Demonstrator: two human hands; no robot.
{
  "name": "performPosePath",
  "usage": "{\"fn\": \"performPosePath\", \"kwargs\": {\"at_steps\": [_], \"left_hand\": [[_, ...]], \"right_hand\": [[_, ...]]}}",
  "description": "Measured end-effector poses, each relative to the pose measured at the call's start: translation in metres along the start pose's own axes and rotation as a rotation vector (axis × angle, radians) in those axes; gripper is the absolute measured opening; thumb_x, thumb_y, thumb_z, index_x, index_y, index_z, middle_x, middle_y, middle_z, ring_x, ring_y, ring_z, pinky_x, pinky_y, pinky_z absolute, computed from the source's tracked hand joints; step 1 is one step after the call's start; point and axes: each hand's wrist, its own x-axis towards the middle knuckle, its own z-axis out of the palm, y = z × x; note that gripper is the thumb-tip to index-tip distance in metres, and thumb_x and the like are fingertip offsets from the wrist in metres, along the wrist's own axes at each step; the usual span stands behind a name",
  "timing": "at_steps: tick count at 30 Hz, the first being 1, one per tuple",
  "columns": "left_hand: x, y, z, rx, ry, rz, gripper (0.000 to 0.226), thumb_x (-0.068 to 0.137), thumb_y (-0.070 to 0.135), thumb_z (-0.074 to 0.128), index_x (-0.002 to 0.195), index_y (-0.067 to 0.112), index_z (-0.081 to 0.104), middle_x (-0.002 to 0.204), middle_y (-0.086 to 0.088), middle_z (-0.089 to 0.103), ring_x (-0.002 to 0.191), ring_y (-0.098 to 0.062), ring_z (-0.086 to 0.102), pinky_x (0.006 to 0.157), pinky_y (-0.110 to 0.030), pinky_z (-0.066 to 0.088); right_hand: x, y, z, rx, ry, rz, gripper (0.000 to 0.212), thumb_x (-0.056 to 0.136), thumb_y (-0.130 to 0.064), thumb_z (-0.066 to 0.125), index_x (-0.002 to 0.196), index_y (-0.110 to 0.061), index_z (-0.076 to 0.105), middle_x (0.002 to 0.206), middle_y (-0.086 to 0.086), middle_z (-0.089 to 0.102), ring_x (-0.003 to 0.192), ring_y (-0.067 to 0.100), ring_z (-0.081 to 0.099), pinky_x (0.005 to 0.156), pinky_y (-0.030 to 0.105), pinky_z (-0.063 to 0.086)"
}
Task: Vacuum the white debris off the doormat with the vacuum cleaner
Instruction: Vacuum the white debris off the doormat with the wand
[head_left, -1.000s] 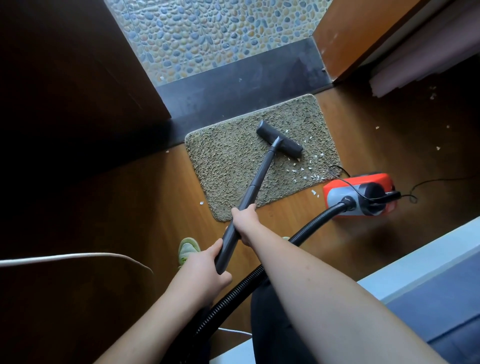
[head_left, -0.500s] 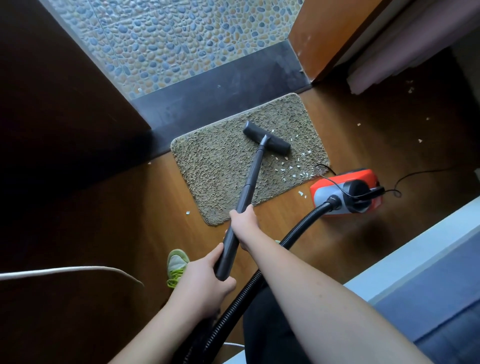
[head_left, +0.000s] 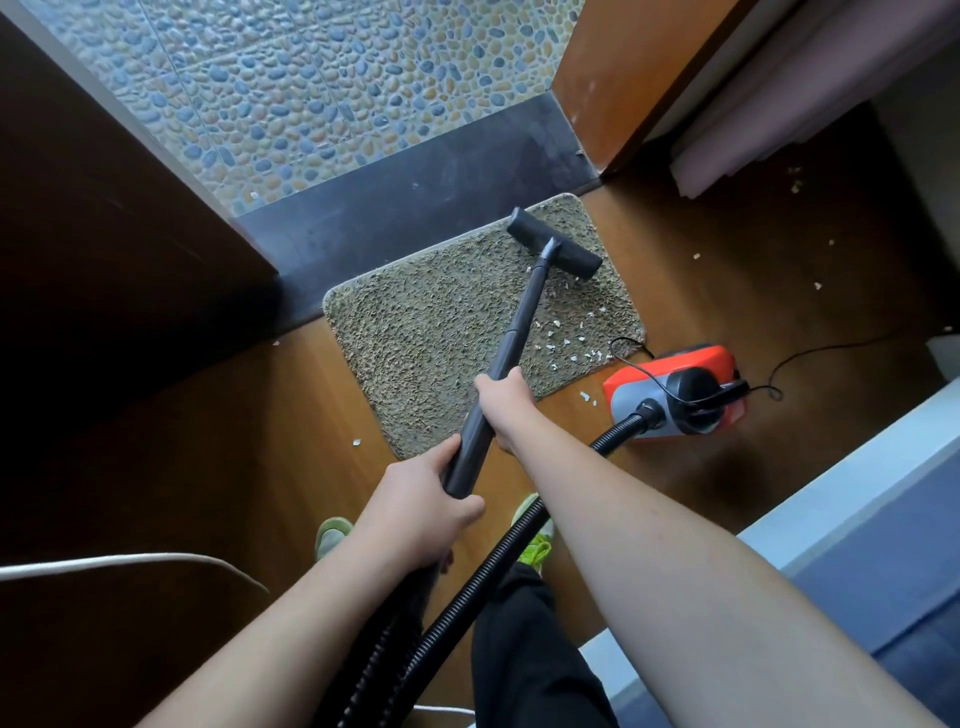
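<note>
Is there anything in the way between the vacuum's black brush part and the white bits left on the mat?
Nothing visible blocks it. The floor head sits at the doormat's far right corner, and the white debris lies on open mat nearer the person, right of the wand. The power cord loops just past the mat's edge.

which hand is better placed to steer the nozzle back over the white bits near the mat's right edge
Right hand: it grips the wand farther forward, nearer the nozzle and white debris. The left hand holds the rear end.

Both hands, left hand (head_left: 415, 506) low and right hand (head_left: 503, 397) higher, gripping dark wand (head_left: 519, 332), black floor nozzle (head_left: 553, 250) on shaggy olive doormat (head_left: 441, 332) beside white debris (head_left: 563, 343).
</note>
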Motion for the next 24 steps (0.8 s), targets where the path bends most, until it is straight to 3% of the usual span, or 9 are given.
{"fn": "performPosePath", "kwargs": {"at_steps": [3, 7, 14, 24], "left_hand": [[0.011, 0.008, 0.002, -0.002, 0.003, -0.004, 0.047, 0.078, 0.015, 0.062, 0.117, 0.039, 0.053, 0.081, -0.009, 0.069, 0.046, -0.029, 0.067, 0.048, -0.043, 0.058], [0.016, 0.007, 0.003, 0.004, -0.008, -0.012, 0.050, 0.078, 0.015, 0.061, 0.125, 0.030, 0.053, 0.083, -0.009, 0.069, 0.047, -0.029, 0.068, 0.048, -0.044, 0.058], [0.000, -0.009, 0.009, -0.007, -0.015, -0.062, 0.070, 0.078, 0.017, 0.061, 0.141, 0.043, 0.042, 0.084, -0.003, 0.068, 0.046, -0.026, 0.068, 0.049, -0.040, 0.059], [-0.018, -0.023, 0.016, -0.010, 0.005, -0.075, 0.075, 0.080, 0.017, 0.062, 0.146, 0.042, 0.037, 0.092, -0.003, 0.068, 0.047, -0.025, 0.068, 0.049, -0.037, 0.059]], "right_hand": [[0.006, -0.006, 0.002, 0.065, -0.037, 0.020, 0.059, 0.091, -0.031, 0.055, 0.144, -0.017, 0.032, 0.121, 0.018, 0.057, 0.099, 0.038, 0.065, 0.072, 0.046, 0.058], [0.012, -0.004, 0.004, 0.066, -0.034, 0.029, 0.061, 0.091, -0.031, 0.055, 0.146, -0.019, 0.031, 0.122, 0.015, 0.056, 0.101, 0.036, 0.064, 0.079, 0.049, 0.059], [0.009, 0.020, 0.019, 0.034, -0.049, 0.022, 0.072, 0.078, -0.041, 0.054, 0.144, -0.022, 0.032, 0.120, 0.016, 0.057, 0.104, 0.037, 0.062, 0.087, 0.053, 0.056], [-0.016, 0.033, 0.019, -0.011, -0.061, 0.036, 0.068, 0.088, -0.038, 0.055, 0.148, -0.024, 0.027, 0.124, 0.012, 0.056, 0.104, 0.035, 0.062, 0.087, 0.052, 0.056]]}}
